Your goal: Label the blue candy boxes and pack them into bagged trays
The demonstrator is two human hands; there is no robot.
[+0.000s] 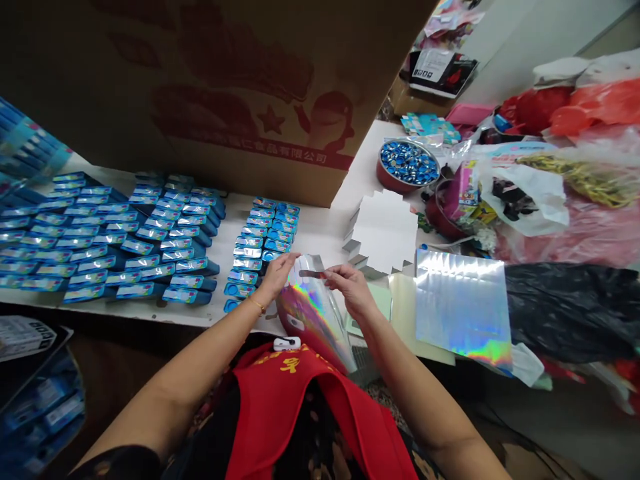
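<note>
In the head view a shiny holographic sheet [313,313] slopes from the table's front edge down toward my red apron [280,400]. My left hand [279,275] has its fingers closed at the sheet's upper left edge. A thin, dark reddish strip [311,274] lies across the top of the sheet, its right end pinched in my right hand [350,285]; its exact kind cannot be made out. Just beyond my left hand stand two columns of small blue boxes [249,253]. A stack of white die-cut card [385,230] sits past my right hand.
A big brown carton [225,87] rises at the back. Many blue packs [135,260] stand in rows on the left. On the right are a bowl of blue shiny pieces [409,163], another holographic sheet [463,307], a black plastic bag [565,313] and piled plastic bags.
</note>
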